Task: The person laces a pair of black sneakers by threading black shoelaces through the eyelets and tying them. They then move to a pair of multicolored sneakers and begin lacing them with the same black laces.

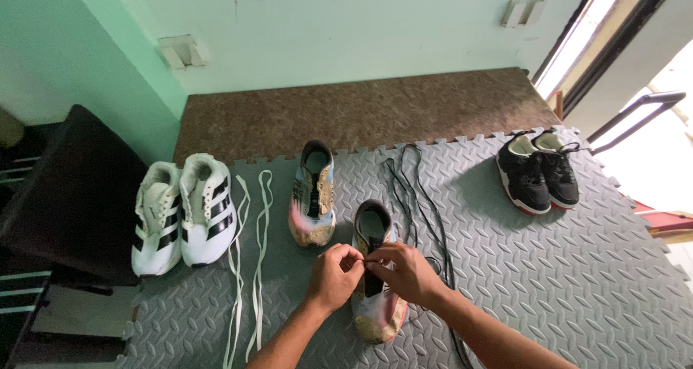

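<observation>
A worn multicoloured sneaker (377, 305) lies on the grey foam mat (563, 268) in front of me. Over its tongue, my left hand (332, 276) and my right hand (404, 271) meet, both pinching a black lace (369, 262) at the eyelets. Its partner shoe (313, 194) lies a little farther away to the left, unlaced. A long black lace (415, 196) trails loose on the mat right of the shoes.
A pair of white sneakers with black stripes (184, 214) sits at the left, two white laces (249, 253) beside them. A black pair (538, 170) sits far right. A dark chair (72, 196) stands left; a brown stone ledge (361, 109) and green wall lie behind.
</observation>
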